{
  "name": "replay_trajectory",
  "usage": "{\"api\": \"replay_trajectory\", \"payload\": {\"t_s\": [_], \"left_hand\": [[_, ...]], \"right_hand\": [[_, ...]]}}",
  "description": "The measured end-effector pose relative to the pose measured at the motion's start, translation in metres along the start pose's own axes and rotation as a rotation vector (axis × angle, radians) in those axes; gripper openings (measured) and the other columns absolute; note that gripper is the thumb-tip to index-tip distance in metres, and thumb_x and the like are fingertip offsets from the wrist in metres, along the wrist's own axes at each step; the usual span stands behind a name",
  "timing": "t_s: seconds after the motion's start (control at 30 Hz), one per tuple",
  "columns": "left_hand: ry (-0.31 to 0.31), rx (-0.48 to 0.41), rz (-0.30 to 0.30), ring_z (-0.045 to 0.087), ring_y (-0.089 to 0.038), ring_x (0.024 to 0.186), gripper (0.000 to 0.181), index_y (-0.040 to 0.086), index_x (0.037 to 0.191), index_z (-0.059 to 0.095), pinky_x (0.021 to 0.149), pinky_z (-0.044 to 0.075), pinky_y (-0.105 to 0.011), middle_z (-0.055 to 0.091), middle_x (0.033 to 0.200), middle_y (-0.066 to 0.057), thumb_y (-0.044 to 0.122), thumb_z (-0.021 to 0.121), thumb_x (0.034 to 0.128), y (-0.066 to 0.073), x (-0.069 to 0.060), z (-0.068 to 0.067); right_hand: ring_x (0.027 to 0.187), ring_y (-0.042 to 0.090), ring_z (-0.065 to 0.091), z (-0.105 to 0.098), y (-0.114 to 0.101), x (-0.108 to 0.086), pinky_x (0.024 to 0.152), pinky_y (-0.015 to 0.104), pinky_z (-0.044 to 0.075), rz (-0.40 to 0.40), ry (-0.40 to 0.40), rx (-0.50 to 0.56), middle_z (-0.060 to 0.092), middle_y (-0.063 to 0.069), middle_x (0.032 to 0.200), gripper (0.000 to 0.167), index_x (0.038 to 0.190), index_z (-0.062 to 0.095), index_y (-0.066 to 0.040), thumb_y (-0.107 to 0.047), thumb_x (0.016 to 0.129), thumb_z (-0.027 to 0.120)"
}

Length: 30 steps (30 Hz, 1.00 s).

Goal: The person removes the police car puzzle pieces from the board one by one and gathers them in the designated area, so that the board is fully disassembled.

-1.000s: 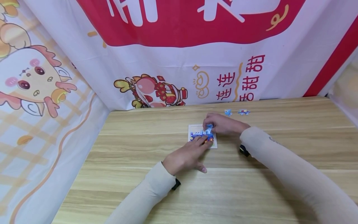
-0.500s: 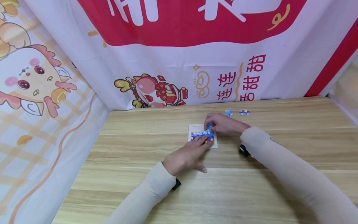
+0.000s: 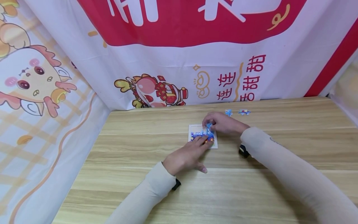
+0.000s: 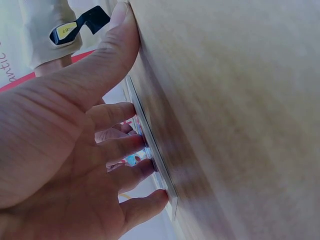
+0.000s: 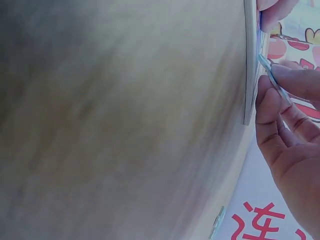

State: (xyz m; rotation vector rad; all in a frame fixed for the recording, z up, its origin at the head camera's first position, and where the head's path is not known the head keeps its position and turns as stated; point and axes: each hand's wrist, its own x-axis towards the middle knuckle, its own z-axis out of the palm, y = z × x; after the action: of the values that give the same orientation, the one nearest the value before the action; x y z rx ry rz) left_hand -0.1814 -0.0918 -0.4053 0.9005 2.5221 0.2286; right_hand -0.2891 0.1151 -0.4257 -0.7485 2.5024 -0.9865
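A white-bordered puzzle board with a blue vehicle picture lies on the wooden table. My left hand rests its extended fingertips on the board's near part; in the left wrist view this hand touches the board's edge, thumb spread away. At the board's upper right, my right hand pinches a blue puzzle piece. Seen from the right wrist, the thin piece is held tilted between thumb and fingers of the right hand, over the board.
Two loose puzzle pieces, one light blue and one multicoloured, lie on the table beyond my right hand, near the back edge. A printed white and red curtain hangs behind the table.
The right fingers have shifted slightly up and left with the blue piece, which has changed its angle. The left hand has stayed in place on the board.
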Motion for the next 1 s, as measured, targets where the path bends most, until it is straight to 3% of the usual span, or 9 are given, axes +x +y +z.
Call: {"api": "replay_trajectory", "payload": {"t_s": [0.17,0.33,0.6,1.0], "left_hand": [[-0.007,-0.001,-0.005,0.012,-0.027,0.165,0.103,0.021,0.168,0.025,0.133,0.021,-0.047,0.013,0.178,-0.006,0.044,0.083,0.0863,0.0,0.0,0.0],[-0.003,0.001,-0.006,0.012,-0.028,0.165,0.102,0.021,0.168,0.026,0.133,0.021,-0.047,0.013,0.178,-0.007,0.044,0.083,0.0866,0.001,0.0,0.0],[-0.003,-0.005,-0.015,0.013,-0.028,0.165,0.102,0.022,0.168,0.026,0.133,0.021,-0.047,0.014,0.178,-0.007,0.044,0.083,0.0864,0.0,0.0,0.001],[-0.001,-0.01,-0.016,0.013,-0.028,0.165,0.103,0.023,0.169,0.024,0.133,0.021,-0.047,0.013,0.178,-0.007,0.044,0.083,0.0863,0.0,0.0,0.002]], "right_hand": [[0.116,0.029,0.062,-0.001,-0.001,-0.002,0.104,0.049,0.053,0.047,0.016,0.034,0.067,0.007,0.128,0.03,0.126,0.068,-0.013,-0.001,0.099,0.063],[0.109,0.026,0.063,-0.006,0.002,-0.005,0.097,0.043,0.054,0.064,0.043,0.046,0.069,0.005,0.122,0.027,0.121,0.07,-0.014,-0.003,0.097,0.067],[0.117,0.03,0.062,-0.013,0.01,-0.011,0.106,0.052,0.051,0.063,0.111,0.072,0.068,0.008,0.124,0.033,0.127,0.07,-0.011,-0.004,0.095,0.069],[0.116,0.029,0.062,-0.028,0.026,-0.026,0.104,0.05,0.051,0.141,0.177,0.107,0.068,0.006,0.13,0.034,0.13,0.071,-0.013,-0.009,0.096,0.068]]}}
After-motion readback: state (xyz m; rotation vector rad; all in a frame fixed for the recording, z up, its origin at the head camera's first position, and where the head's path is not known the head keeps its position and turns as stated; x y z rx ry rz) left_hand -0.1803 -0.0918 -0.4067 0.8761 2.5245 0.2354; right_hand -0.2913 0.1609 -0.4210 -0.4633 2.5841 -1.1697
